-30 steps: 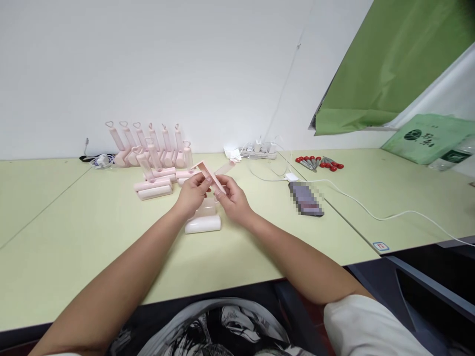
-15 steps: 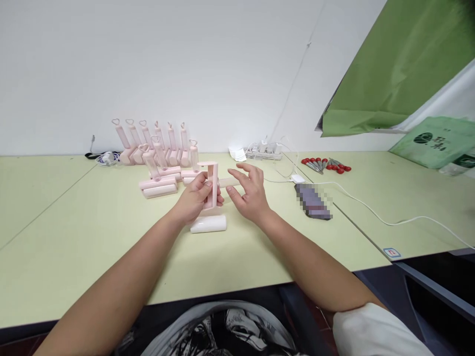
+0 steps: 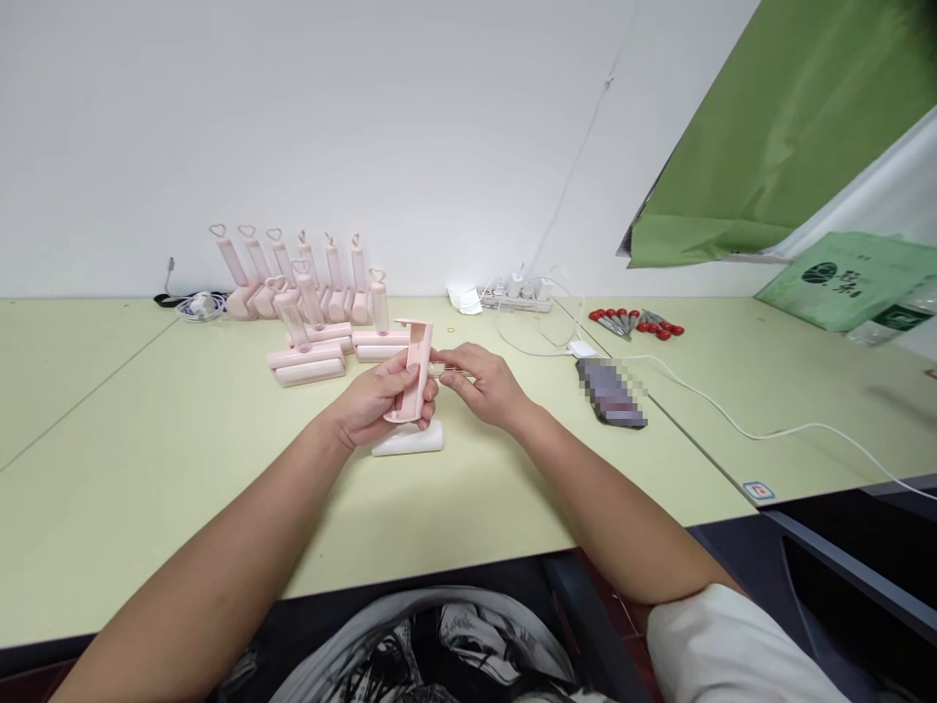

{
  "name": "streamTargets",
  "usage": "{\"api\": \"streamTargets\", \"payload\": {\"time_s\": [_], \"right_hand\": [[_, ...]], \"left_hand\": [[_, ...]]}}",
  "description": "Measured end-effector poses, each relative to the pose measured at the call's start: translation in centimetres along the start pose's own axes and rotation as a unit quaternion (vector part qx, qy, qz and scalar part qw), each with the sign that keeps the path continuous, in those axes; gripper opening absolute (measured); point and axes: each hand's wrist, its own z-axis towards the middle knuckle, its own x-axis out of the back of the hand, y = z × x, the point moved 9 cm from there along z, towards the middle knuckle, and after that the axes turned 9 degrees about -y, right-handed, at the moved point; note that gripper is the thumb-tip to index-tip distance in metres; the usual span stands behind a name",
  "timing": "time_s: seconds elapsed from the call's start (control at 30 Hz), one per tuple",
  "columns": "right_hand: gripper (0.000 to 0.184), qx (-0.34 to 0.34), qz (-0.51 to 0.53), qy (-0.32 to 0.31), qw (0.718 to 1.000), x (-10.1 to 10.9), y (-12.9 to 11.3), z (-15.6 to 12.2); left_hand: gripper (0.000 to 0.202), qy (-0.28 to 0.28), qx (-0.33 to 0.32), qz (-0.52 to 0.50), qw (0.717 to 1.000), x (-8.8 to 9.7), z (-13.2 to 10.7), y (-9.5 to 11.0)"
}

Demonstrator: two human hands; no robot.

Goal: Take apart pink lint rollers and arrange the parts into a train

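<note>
Two hands work over the table, and the pink roller frame is the landmark for all positions below. The left hand (image 3: 373, 400) is closed around the pink roller frame (image 3: 411, 373), holding it upright above the table with its open bracket end uppermost. The right hand (image 3: 483, 384), which half a second ago was spread open just right of the frame, has now closed to a narrow pinch on a thin clear piece (image 3: 441, 368) at the frame's right side; whether this piece touches the frame cannot be told. A second ago both hands held the frame tilted; it now stands vertical. Judged from this, the work has passed from orienting the frame to fitting or adjusting a part on it.

Just below the frame a white roll (image 3: 408, 438) lies on the table. Behind and left of the frame stands a cluster of assembled pink lint rollers (image 3: 307, 303) with heart-shaped handle ends. Right of the frame lies a phone (image 3: 610, 391) with a white cable (image 3: 739, 422) running further right. Behind and right of the frame are a power strip (image 3: 518, 297) and red-handled tools (image 3: 635, 324).

The table (image 3: 146, 469) is pale yellow-green and stands against a white wall (image 3: 366, 127). Far right of the frame hang a green sheet (image 3: 791, 117) and a green bag (image 3: 849, 278).
</note>
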Motion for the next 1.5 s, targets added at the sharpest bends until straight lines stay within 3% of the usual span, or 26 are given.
{"api": "streamTargets", "payload": {"time_s": [0.2, 0.37, 0.47, 0.53, 0.6, 0.67, 0.8, 0.9, 1.13, 1.27, 1.37, 1.43, 1.5], "right_hand": [[0.038, 0.007, -0.004, 0.014, 1.0, 0.3, 0.4, 0.0], [0.036, -0.008, 0.008, 0.019, 1.0, 0.5, 1.5, 0.0], [0.036, -0.058, 0.045, 0.057, 0.996, 1.3, 3.7, -0.4], [0.036, -0.1, 0.075, 0.096, 0.987, 1.9, 5.3, -0.8], [0.037, -0.144, 0.101, 0.134, 0.975, 2.4, 6.9, -1.3], [0.038, -0.182, 0.123, 0.162, 0.962, 2.6, 8.1, -1.8], [0.041, -0.226, 0.14, 0.178, 0.947, 2.6, 9.4, -2.3], [0.041, -0.238, 0.146, 0.163, 0.946, 2.2, 9.7, -2.2], [0.041, -0.276, 0.159, 0.094, 0.943, 0.6, 10.4, -2.2], [0.039, -0.306, 0.135, 0.071, 0.94, 0.0, 11.0, -2.5], [0.039, -0.339, 0.134, 0.065, 0.929, -0.6, 11.7, -2.9], [0.039, -0.355, 0.135, 0.066, 0.923, -0.8, 12.1, -3.2], [0.037, -0.361, 0.123, 0.071, 0.922, -0.7, 12.1, -3.3]], "left_hand": [[0.028, 0.014, -0.022, 0.045, 0.999, -0.3, 0.3, 0.5], [0.039, 0.018, -0.022, 0.018, 0.999, -0.2, 0.1, 1.0], [0.047, 0.078, -0.059, 0.051, 0.994, 1.0, -0.6, 2.9], [0.039, 0.156, -0.046, 0.146, 0.976, 2.4, -1.2, 4.1], [0.027, 0.233, 0.017, 0.276, 0.932, 3.9, -1.7, 4.8], [0.02, 0.265, 0.095, 0.417, 0.864, 4.9, -1.6, 5.2], [0.019, 0.197, 0.168, 0.655, 0.71, 5.7, 1.4, 4.7], [0.029, 0.154, 0.194, 0.711, 0.659, 6.9, 3.7, 3.3], [0.037, 0.093, 0.257, 0.71, 0.648, 8.8, 5.9, 0.7], [0.035, 0.062, 0.254, 0.701, 0.664, 7.9, 7.1, -0.1], [0.036, 0.044, 0.233, 0.677, 0.697, 6.7, 8.0, -0.6], [0.038, 0.048, 0.208, 0.665, 0.715, 6.1, 8.1, -0.3], [0.037, 0.077, 0.179, 0.675, 0.712, 5.7, 7.6, 0.7]]}}
